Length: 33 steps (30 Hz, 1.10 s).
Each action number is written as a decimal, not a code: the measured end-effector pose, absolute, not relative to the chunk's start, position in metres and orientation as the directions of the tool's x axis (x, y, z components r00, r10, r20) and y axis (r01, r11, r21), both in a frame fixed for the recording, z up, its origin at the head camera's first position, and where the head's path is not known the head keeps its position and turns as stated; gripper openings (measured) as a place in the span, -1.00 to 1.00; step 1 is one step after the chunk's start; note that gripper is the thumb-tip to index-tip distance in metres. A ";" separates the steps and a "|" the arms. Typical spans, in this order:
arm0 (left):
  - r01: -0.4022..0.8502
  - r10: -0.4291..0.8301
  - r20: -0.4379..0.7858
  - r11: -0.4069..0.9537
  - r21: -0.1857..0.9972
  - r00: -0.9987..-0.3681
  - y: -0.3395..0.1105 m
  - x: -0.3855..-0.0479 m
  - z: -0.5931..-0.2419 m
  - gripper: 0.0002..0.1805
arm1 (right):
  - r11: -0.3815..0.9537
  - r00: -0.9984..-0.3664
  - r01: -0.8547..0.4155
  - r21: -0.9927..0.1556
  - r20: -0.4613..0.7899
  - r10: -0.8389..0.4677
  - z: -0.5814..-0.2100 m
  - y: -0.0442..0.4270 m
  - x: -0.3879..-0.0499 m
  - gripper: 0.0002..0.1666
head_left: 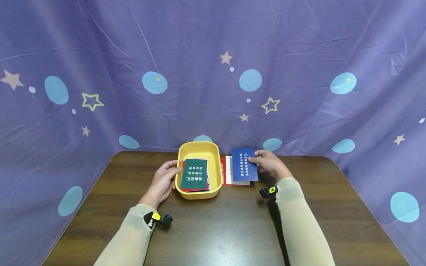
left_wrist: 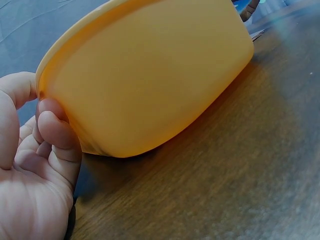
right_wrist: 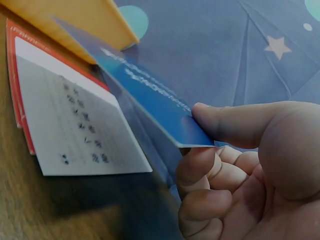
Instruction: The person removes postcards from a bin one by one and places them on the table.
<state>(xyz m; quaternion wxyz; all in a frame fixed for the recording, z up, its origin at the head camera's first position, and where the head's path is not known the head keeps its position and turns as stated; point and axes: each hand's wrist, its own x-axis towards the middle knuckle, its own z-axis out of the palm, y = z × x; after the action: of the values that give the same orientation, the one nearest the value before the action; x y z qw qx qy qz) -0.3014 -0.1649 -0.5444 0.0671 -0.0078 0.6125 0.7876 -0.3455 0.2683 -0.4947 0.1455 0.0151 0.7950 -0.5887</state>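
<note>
In the head view a yellow plastic basin [head_left: 215,147] stands near the back of the table, with several cards inside, a green card [head_left: 194,173] on top. My left hand [head_left: 163,183] grips the basin's left rim, thumb on top and fingers curled beneath, as the left wrist view also shows. My right hand [head_left: 270,162] pinches a blue card [head_left: 244,164] with white writing by its right edge. The blue card is raised above a white card [right_wrist: 82,110], which lies over red cards [right_wrist: 14,80] on the table, just right of the basin.
The dark wooden table [head_left: 216,229] reaches back to a purple curtain [head_left: 199,48] with stars and blue spots, which also hangs at both sides. A small black wrist camera [head_left: 159,219] sits on the left sleeve, and another camera [head_left: 267,191] on the right.
</note>
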 end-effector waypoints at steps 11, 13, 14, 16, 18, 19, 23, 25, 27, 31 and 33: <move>-0.113 0.095 -0.093 -0.236 0.965 -0.991 -0.167 -0.303 -0.544 -0.47 | 0.405 -0.961 0.187 -0.895 -0.253 -0.116 -0.510 0.254 -0.351 -0.73; -0.108 0.096 -0.088 -0.234 0.966 -0.991 -0.166 -0.303 -0.544 -0.47 | 0.444 -0.964 0.180 -0.878 -0.248 -0.099 -0.512 0.251 -0.350 -0.71; -0.107 0.098 -0.087 -0.233 0.966 -0.991 -0.166 -0.303 -0.543 -0.47 | 0.469 -0.967 0.171 -0.867 -0.238 -0.087 -0.513 0.250 -0.350 -0.70; -0.107 0.098 -0.086 -0.232 0.967 -0.991 -0.166 -0.303 -0.543 -0.47 | 0.524 -0.973 0.153 -0.838 -0.220 -0.068 -0.514 0.250 -0.350 -0.70; -0.109 0.099 -0.088 -0.231 0.967 -0.991 -0.166 -0.303 -0.543 -0.47 | 0.586 -0.979 0.130 -0.800 -0.196 -0.050 -0.515 0.249 -0.350 -0.68; -0.110 0.099 -0.089 -0.233 0.966 -0.991 -0.166 -0.303 -0.543 -0.47 | 0.619 -0.982 0.121 -0.776 -0.186 -0.042 -0.515 0.248 -0.350 -0.66; -0.108 0.102 -0.087 -0.235 0.966 -0.991 -0.166 -0.303 -0.542 -0.48 | 0.696 -0.987 0.103 -0.710 -0.161 -0.019 -0.513 0.243 -0.347 -0.62; -0.109 0.101 -0.088 -0.231 0.967 -0.991 -0.166 -0.303 -0.543 -0.48 | 0.714 -0.988 0.102 -0.693 -0.157 -0.011 -0.513 0.241 -0.346 -0.62; -0.115 0.097 -0.094 -0.230 0.966 -0.991 -0.166 -0.303 -0.543 -0.47 | 0.727 -0.989 0.096 -0.680 -0.147 -0.007 -0.513 0.240 -0.345 -0.61; -0.123 0.096 -0.103 -0.234 0.964 -0.990 -0.165 -0.302 -0.544 -0.47 | 0.749 -0.992 0.089 -0.656 -0.128 0.005 -0.514 0.240 -0.344 -0.59; -0.120 0.099 -0.099 -0.236 0.964 -0.990 -0.165 -0.303 -0.544 -0.47 | 0.757 -0.992 0.089 -0.647 -0.124 0.011 -0.513 0.240 -0.344 -0.59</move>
<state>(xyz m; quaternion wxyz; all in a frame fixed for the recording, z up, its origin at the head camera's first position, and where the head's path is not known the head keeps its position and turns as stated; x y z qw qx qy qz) -0.3026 -0.1649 -0.5443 0.0696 -0.0084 0.6140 0.7862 -0.3439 0.2396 -0.5132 0.0561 0.0267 0.9356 -0.3474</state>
